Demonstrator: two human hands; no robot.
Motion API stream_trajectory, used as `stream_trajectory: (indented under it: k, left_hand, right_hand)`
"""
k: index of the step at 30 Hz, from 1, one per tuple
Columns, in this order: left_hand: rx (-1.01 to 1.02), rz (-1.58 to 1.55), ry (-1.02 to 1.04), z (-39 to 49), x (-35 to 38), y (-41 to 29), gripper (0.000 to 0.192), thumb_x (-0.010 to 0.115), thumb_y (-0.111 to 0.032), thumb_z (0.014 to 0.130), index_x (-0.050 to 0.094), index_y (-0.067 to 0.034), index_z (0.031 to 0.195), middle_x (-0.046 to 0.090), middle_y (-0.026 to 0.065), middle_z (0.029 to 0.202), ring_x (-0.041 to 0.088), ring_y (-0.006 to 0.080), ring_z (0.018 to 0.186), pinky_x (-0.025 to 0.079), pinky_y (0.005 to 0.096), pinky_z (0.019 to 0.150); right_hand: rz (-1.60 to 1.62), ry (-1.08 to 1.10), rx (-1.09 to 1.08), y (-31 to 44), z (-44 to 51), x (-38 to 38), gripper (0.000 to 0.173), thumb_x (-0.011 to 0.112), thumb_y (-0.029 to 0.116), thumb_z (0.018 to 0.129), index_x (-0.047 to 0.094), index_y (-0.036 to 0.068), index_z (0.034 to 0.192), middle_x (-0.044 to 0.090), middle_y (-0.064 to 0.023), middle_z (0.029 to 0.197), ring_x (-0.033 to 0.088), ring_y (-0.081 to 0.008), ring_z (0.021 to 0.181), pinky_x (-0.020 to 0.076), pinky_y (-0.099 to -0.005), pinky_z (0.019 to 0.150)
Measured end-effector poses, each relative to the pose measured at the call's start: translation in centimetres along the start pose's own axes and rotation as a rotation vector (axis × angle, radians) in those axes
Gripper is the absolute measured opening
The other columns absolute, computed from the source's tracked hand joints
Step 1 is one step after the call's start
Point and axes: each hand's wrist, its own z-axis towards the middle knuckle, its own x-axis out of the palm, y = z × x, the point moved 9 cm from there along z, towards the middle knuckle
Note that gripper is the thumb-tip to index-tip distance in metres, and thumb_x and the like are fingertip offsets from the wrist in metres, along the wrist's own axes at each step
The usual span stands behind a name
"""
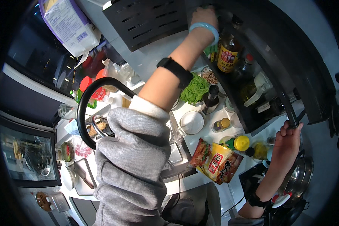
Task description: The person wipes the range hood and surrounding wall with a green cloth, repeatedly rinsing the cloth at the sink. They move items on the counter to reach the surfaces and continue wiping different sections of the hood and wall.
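My left hand [204, 16], with a pale blue bangle at its wrist, reaches up to the far end of a black pull-down rack [244, 120]. Its fingertips are in shadow, so I cannot tell what they hold. My right hand [288, 138] is closed around the lower end of the rack's black handle bar [289, 113]. Inside the rack stand a soy sauce bottle [228, 58] with a yellow and red label, a red-capped bottle [246, 65], a clear plastic container [260, 84] and a dark bottle [271, 108].
Below the rack, the counter holds chopped greens [194, 89], a white lidded jar [192, 123], a gold-capped jar [221, 125] and seasoning packets [219, 162]. A steel pot [299, 172] stands at right. A black faucet [83, 110] arches beside my left sleeve. A knife [84, 176] lies on a cutting board [82, 186].
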Motion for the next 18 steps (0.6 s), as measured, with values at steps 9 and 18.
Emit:
stream_trajectory:
  k: [9, 18]
  left_hand:
    - [0.02, 0.229, 0.052, 2.8, 0.2, 0.5, 0.029, 0.054, -0.012, 0.09, 0.063, -0.011, 0.117, 0.053, 0.0196, 0.125, 0.055, 0.0343, 0.113, 0.051, 0.0434, 0.089]
    - [0.117, 0.59, 0.094, 6.5, 4.0, 0.5, 0.024, 0.051, -0.014, 0.092, 0.067, -0.01, 0.11, 0.061, 0.0178, 0.117, 0.061, 0.0321, 0.105, 0.055, 0.0421, 0.08]
  right_hand:
    - [0.008, -0.024, -0.039, 0.1, -0.3, 0.9, 0.03, 0.051, 0.034, 0.097, 0.056, 0.005, 0.103, 0.059, -0.0072, 0.085, 0.048, -0.0092, 0.071, 0.0392, -0.022, 0.066]
    - [0.029, -0.023, -0.056, -0.1, -0.4, 1.1, 0.034, 0.053, 0.037, 0.096, 0.059, 0.003, 0.098, 0.058, -0.0063, 0.081, 0.048, -0.01, 0.07, 0.0388, -0.0221, 0.065]
